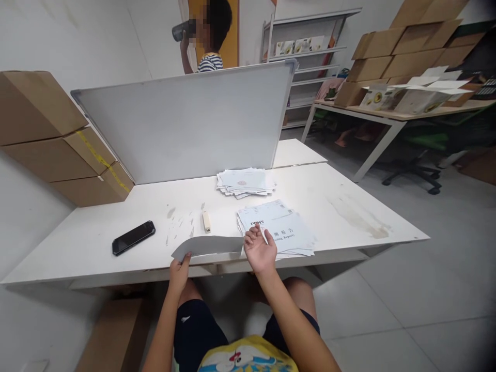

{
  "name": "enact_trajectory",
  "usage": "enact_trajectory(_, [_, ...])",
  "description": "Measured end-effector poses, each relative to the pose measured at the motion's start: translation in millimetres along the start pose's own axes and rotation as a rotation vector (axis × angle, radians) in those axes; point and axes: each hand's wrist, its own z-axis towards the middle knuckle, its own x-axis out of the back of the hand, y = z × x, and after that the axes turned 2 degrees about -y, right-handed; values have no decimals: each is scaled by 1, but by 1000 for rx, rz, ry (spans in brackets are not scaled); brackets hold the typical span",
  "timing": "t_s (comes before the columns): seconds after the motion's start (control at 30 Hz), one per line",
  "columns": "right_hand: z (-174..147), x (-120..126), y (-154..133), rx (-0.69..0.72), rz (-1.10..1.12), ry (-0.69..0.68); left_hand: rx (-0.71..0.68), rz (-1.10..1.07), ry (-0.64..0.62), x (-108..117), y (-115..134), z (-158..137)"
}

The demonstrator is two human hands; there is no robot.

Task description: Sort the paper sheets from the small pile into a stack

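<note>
My left hand pinches the left end of a bent sheet of paper at the front edge of the white table. Palm upward, my right hand is at the sheet's other end, its fingers loosely curled and apart. It overlaps the near side of a stack of printed papers; whether it touches them I cannot tell. Farther back lies a second, uneven pile of papers. A small cream-coloured object with a metal end rests beyond the held sheet.
A black phone lies at the left of the table. Behind stands a whiteboard, with cardboard boxes stacked left. Another person holds a dark cup beyond it. A second table bears boxes.
</note>
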Motion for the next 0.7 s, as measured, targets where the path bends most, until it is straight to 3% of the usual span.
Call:
enact_trajectory(0.2, [-9,-11,10,-159,72,51,-25,-8,2,-5,-7,-4])
enact_trajectory(0.37, [-17,-14,28,-277,-206,-24,-43,24,6,-7,-3,-9])
enact_trajectory(0.53, [-10,1,45,-243,-512,-42,-9,41,38,-6,10,-12])
enact_trajectory(0.6, [-8,12,46,-248,-524,-26,22,16,45,-4,14,-13])
enact_trajectory(0.7, [-12,21,31,-284,-436,-120,75,-52,65,0,17,-15])
